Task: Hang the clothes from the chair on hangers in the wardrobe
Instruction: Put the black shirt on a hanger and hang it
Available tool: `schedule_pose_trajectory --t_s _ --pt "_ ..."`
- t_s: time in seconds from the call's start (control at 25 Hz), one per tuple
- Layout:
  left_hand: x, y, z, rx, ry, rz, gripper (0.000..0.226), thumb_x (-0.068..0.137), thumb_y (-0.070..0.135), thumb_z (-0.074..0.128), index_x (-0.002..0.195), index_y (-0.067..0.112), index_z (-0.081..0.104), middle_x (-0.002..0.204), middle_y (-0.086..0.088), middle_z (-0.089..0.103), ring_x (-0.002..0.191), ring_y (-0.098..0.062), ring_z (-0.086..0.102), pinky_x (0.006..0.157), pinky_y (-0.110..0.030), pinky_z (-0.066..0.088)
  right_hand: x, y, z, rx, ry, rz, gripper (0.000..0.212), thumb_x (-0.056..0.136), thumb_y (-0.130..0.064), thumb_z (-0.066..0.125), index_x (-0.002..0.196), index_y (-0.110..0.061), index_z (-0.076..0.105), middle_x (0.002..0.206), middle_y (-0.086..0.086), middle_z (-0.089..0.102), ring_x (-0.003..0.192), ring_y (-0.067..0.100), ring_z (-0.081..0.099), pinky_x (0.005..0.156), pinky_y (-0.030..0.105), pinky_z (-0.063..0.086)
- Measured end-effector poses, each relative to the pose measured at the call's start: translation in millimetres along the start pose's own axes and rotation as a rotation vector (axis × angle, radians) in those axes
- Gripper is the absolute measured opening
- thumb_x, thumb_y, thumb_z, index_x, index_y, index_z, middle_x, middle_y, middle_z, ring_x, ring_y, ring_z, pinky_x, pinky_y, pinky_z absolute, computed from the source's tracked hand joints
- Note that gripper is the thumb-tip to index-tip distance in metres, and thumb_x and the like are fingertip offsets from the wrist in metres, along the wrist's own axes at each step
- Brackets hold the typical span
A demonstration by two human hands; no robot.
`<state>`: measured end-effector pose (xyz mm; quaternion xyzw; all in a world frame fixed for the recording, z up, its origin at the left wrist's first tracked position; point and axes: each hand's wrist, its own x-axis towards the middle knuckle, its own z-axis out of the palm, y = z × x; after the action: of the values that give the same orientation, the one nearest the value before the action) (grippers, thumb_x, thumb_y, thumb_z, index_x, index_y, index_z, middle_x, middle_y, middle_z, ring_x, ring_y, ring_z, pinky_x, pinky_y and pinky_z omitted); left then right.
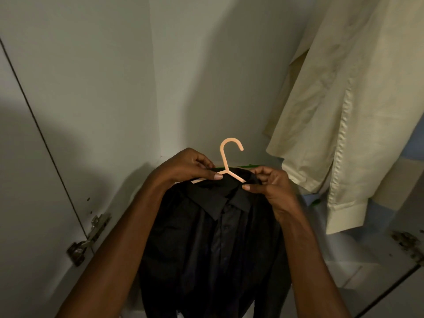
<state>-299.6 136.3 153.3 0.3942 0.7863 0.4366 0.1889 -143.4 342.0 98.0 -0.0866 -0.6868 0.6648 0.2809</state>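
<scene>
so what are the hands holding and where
Both grip the black shirt on the peach hanger: left hand at the hanger's left shoulder, right hand pinching the collar's right side.

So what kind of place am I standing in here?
Most likely the inside of a wardrobe: a cream shirt hangs at the right, a door hinge sits on the white panel at the left, and both hands hold a black shirt on a peach hanger.

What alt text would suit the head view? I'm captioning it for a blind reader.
Two hands hold a black shirt on a peach hanger inside a white wardrobe: the left hand and right hand pinch its shoulders. A cream shirt hangs at right.
</scene>
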Motion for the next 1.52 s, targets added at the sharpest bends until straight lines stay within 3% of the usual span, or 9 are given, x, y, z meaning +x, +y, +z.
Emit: schedule_pose_trajectory --t_s 0.12,0.4,0.52,0.72,0.84,0.96,1.16,1.36,1.52 --pt "-14.1 4.5 -13.6 0.078 -0.185 -0.031 0.022 0.079 0.025 0.087 0.099 0.017 0.082 0.095 -0.01 0.079 0.09 -0.022 0.075 0.085 -0.033 0.055 -3.7 -22.6 2.2 -0.02 0.03 -0.06 0.04 0.059 0.019 0.084 0.088 -0.005 0.07 0.082 0.016 0.073 0.071 0.022 0.07 0.066 0.028 0.06" --pt "-33.3 19.6 2.4 0.524 0.27 0.205 0.012 0.079 0.035 0.082 0.088 0.037 0.074 0.084 0.016 0.071 0.079 -0.004 0.062 0.069 -0.028 0.044 -8.7 -34.9 1.2 -0.335 -0.268 0.032 0.044 0.063 0.001 0.091 0.103 -0.008 0.075 0.102 0.016 0.077 0.095 0.023 0.073 0.088 0.039 0.058" --pt "-40.7 21.4 4.4 0.36 0.377 0.269 0.013 0.076 0.035 0.084 0.085 0.035 0.076 0.079 0.016 0.073 0.08 -0.005 0.068 0.072 -0.028 0.051 -18.8 -39.4 -8.8 -0.324 -0.281 0.038 0.018 0.075 -0.004 0.085 0.091 -0.01 0.08 0.093 0.008 0.078 0.087 0.019 0.072 0.084 0.034 0.057" --pt "-50.4 21.1 -9.1 -0.171 0.037 0.227 0.033 0.075 0.041 0.086 0.1 0.021 0.078 0.092 -0.003 0.078 0.089 -0.019 0.073 0.085 -0.03 0.054 -29.6 -45.1 -10.6 -0.09 -0.016 0.036 0.03 0.062 -0.013 0.086 0.091 -0.006 0.082 0.093 0.022 0.076 0.083 0.029 0.07 0.087 0.042 0.054" --pt "-60.4 2.3 -31.2 0.029 -0.007 0.215 0.053 0.056 0.034 0.1 0.103 0.025 0.076 0.093 -0.001 0.076 0.083 -0.016 0.071 0.08 -0.027 0.055 -40.8 -50.8 -17.1 -0.071 0.05 0.075 0.031 0.062 -0.011 0.089 0.089 0.002 0.08 0.09 0.025 0.075 0.079 0.032 0.071 0.083 0.041 0.057" --pt "-64.7 -15.0 -40.4 0.162 -0.002 0.181 0.043 0.055 0.022 0.1 0.091 0.017 0.078 0.084 -0.003 0.076 0.078 -0.019 0.072 0.079 -0.036 0.057 -46.6 -52.7 -22.7 -0.084 0.076 0.077 0.029 0.064 -0.009 0.09 0.086 0.006 0.078 0.085 0.025 0.075 0.068 0.027 0.072 0.067 0.03 0.059" --pt "-75.1 -15.8 -41.9 -0.017 0.167 0.249 0.031 0.064 0.015 0.094 0.092 0.012 0.083 0.086 -0.004 0.08 0.083 -0.019 0.076 0.088 -0.034 0.059 -49.4 -64.0 -44.2 -0.241 -0.124 -0.002 0.05 0.052 -0.012 0.092 0.093 0.011 0.074 0.094 0.023 0.075 0.079 0.025 0.071 0.077 0.031 0.059" --pt "-97.0 -3.0 -47.2 -0.211 -0.071 0.287 0.032 0.087 -0.003 0.071 0.119 -0.001 0.072 0.112 -0.016 0.075 0.106 -0.027 0.072 0.096 -0.029 0.056 -54.2 -74.1 -89.2 -0.232 -0.298 0.007 0.055 0.053 -0.022 0.097 0.088 0.012 0.071 0.094 0.031 0.068 0.088 0.03 0.067 0.084 0.028 0.056" --pt "-106.0 10.2 -36.9 -0.484 -0.183 0.261 0.031 0.099 0.006 0.058 0.128 0.005 0.068 0.125 -0.021 0.069 0.107 -0.025 0.071 0.095 -0.028 0.055 -64.9 -80.5 -97.1 -0.102 -0.263 -0.063 0.045 0.064 -0.02 0.092 0.08 0.014 0.067 0.092 0.021 0.067 0.088 0.028 0.064 0.084 0.027 0.053"
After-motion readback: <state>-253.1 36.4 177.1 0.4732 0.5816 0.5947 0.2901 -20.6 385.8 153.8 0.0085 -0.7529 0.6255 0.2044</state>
